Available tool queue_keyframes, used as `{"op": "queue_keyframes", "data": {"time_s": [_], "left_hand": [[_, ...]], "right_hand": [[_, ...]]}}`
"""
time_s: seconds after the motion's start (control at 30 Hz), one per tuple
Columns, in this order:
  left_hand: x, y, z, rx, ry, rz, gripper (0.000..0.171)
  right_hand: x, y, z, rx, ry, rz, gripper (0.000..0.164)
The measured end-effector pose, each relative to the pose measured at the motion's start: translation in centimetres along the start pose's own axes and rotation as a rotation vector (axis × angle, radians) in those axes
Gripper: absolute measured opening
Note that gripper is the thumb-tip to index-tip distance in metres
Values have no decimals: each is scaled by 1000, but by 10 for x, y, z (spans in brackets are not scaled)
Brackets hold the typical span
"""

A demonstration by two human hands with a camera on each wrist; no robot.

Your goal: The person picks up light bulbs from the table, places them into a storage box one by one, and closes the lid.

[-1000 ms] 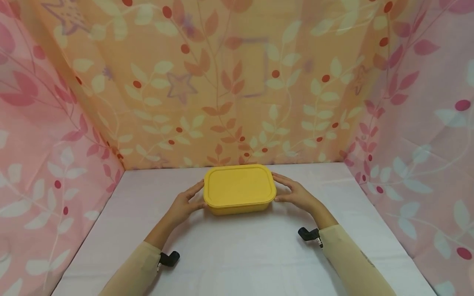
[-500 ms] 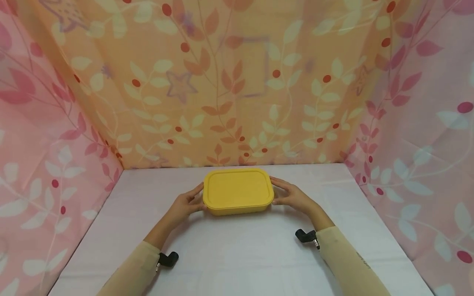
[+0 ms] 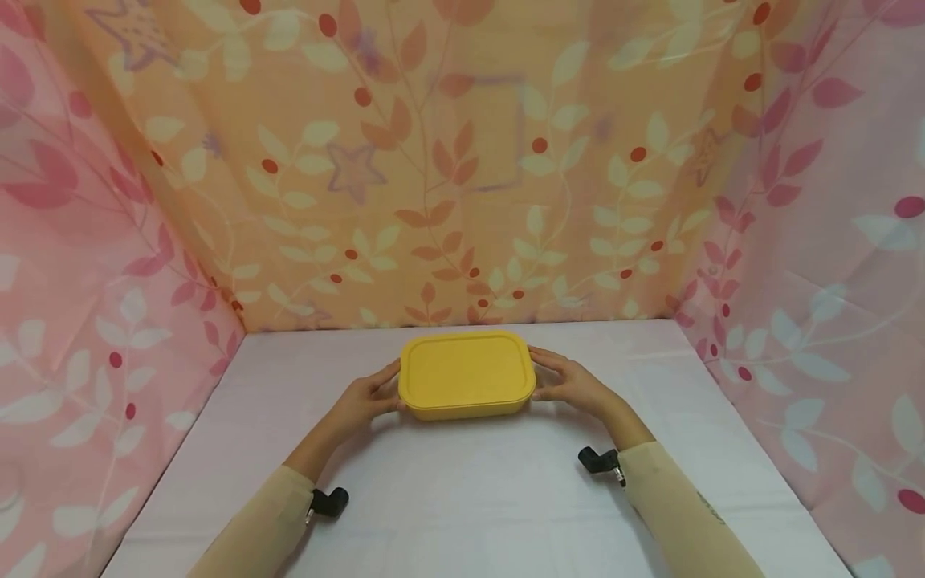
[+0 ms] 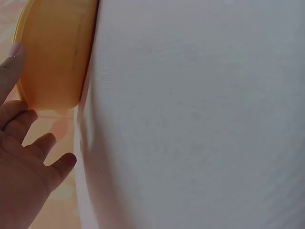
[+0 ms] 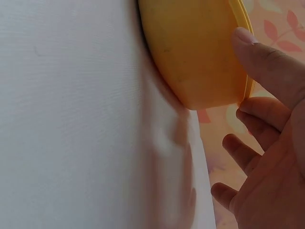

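Observation:
A yellow rectangular container (image 3: 466, 373) with its lid on rests on the white cloth near the far edge of the table. My left hand (image 3: 364, 399) holds its left end; in the left wrist view the thumb (image 4: 11, 71) lies against the wall by the rim. At the opposite end my right hand (image 3: 576, 385) does the same, its thumb (image 5: 267, 64) on the wall and an index finger touching the rim. The lower fingers of both hands stay apart from the container (image 5: 195, 52). What is inside it is hidden by the lid.
White cloth (image 3: 462, 498) covers the table. Patterned orange fabric (image 3: 448, 160) hangs behind it, with pink fabric walls at the left (image 3: 79, 321) and right (image 3: 817, 321). Small black devices (image 3: 331, 503) sit at both beige sleeves.
Over the first half second the container came down slightly, with both hands still on its ends. Since then container and hands have barely moved.

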State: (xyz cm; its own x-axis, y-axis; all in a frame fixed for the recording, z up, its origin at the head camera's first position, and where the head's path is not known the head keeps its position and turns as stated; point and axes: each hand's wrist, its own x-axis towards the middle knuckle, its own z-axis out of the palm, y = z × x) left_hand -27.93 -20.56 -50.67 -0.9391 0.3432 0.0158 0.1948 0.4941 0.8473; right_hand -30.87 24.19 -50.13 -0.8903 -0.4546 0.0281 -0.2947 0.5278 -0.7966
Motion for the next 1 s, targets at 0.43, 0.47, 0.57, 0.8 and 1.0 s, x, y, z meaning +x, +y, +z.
{"op": "queue_keyframes", "data": {"time_s": [0.43, 0.47, 0.57, 0.8, 1.0], "left_hand": [[14, 2, -8, 79, -14, -13, 83], [15, 3, -7, 81, -9, -15, 82], [12, 7, -5, 86, 7, -22, 79], [-5, 17, 0, 104, 36, -67, 64], [-23, 13, -4, 179, 37, -118, 58]], "right_hand": [[-9, -1, 5, -11, 54, 6, 94], [-10, -1, 5, -12, 57, 4, 94], [-12, -1, 5, -25, 67, 7, 92], [-19, 1, 6, -122, 64, -2, 85], [-28, -4, 6, -188, 88, -42, 72]]}}
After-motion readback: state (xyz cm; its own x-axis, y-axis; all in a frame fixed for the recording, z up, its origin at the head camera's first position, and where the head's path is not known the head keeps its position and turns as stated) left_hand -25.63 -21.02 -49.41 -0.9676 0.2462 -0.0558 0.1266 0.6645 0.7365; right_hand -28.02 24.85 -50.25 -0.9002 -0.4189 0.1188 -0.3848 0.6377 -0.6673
